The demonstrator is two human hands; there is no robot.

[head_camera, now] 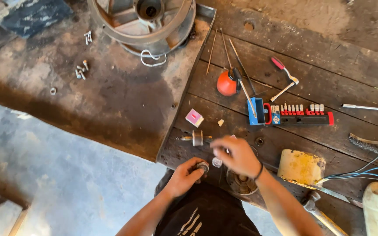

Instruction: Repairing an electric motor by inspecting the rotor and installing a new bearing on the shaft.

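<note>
Head view, looking down at my two hands over the near edge of a worn wooden bench. My left hand sits at the bench edge, its fingers curled tight around a small round metal part, of which only the top shows. My right hand hovers just above and to the right of it, blurred; its fingers are drawn narrow together, and I cannot tell whether they pinch anything. A dark band circles my right wrist. Just beside the right fingers lies a short metal shaft with a collar, flat on the bench. Under the right wrist a round metal fitting sits in the bench top.

Farther back: a small pink-and-white box; an orange oil can with thin rods lying beside it; a blue-and-red bit set; a red-handled tool; a T-handle key well to the right; a wire brush at the right edge. A yellow block stands near my right forearm, with blue wires running from it.

To the left lies a dark metal plate, carrying a large pulley wheel at its far end and scattered bolts.
</note>
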